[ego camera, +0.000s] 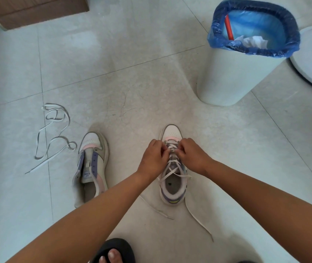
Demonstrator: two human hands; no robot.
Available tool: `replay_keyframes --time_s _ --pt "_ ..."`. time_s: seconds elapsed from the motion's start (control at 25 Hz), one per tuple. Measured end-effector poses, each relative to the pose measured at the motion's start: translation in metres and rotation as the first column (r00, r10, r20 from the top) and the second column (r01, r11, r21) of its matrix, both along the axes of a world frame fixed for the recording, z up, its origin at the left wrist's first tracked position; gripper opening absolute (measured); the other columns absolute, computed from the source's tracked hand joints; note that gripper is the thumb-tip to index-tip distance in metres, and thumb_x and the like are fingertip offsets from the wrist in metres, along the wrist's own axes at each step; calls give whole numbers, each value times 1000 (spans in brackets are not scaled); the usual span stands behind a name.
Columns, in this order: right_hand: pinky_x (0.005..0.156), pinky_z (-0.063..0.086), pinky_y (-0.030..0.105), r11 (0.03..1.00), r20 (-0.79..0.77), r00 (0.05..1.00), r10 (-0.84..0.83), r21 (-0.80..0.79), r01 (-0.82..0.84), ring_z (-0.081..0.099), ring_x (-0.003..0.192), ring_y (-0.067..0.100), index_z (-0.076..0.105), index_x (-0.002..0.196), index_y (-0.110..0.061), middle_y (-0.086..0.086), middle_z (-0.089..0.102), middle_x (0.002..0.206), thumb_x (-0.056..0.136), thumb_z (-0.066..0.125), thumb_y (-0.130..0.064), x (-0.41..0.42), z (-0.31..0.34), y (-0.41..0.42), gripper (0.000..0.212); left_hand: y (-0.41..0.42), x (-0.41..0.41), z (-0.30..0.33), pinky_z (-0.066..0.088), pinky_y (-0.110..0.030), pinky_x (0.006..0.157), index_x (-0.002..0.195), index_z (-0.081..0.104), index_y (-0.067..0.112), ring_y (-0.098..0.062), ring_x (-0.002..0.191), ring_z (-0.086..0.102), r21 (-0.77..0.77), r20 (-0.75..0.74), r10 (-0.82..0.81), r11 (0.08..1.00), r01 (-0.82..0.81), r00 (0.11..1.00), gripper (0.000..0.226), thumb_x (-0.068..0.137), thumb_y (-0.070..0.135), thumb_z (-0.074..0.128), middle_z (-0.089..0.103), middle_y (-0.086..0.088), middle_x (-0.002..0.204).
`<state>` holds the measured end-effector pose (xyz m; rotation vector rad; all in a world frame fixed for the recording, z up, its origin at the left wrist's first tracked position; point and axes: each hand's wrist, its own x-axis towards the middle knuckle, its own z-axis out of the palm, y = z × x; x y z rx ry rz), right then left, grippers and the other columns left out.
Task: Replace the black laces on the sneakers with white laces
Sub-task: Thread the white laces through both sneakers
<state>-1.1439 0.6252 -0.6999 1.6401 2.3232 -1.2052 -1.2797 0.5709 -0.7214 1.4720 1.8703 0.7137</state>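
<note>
The floor (132,82) carries everything. A white bin (233,78) with a blue bag stands toward its far right; inside the bin lie a red stick (228,27) and crumpled paper (252,41). The two sneakers stand near the middle, toes pointing away from the person. The left sneaker (92,166) has no lace, and a loose white lace (54,133) lies on the floor just to the left of it, apart from it. The right sneaker (173,168) already has a white lace (172,162) crossed through its eyelets, and the two free ends trail on the floor toward the person. No black lace is in view.

The left hand (154,158) and the right hand (192,155) sit on the two sides of this sneaker, near the toe end, both equally near. Their fingers are curled and pinch the lace crossings between them. The lacing row runs along the sneaker's long axis, from the fingers back toward the person, so I judge the tightening should go row by row toward the ankle
</note>
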Motion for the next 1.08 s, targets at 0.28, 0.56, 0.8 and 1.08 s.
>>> replay_keyframes --time_s 0.28,0.56,0.8,1.08 --pt "62 33 16 995 -114 990 -76 -73 68 44 81 20 40 72 -22 3 43 89 96 48 -16 5 -3 0 26 1 -2 5 29 -20 63 82 54 5 -17 74 46 -52 -23 -19 998 18 1000 11 93 9 52 53 -7 81" --pt "59 34 18 990 -137 980 -143 -27 141 47 71 9 50 91 -20 -7 48 83 92 57 -28 5 5 -13 11 3 -4 17 37 -19 64 86 52 16 -10 73 49 -94 0 13 996 -13 1000 11 89 23 60 52 3 82" --pt "70 43 31 988 190 970 -155 16 155 57 97 28 48 117 -7 11 51 113 89 57 -22 -16 13 -18 33 17 7 33 39 -26 65 88 59 6 -25 87 59 -338 -240 -243 928 154 940 12 85 17 56 63 -11 92" --pt "65 42 27 1000 270 962 -23 20 18 63 89 27 63 104 -3 15 63 104 90 49 -5 -21 13 -15 20 17 15 45 35 -25 63 91 61 0 -30 92 61 -405 -248 -353 884 234 902 13 86 6 51 65 -17 98"
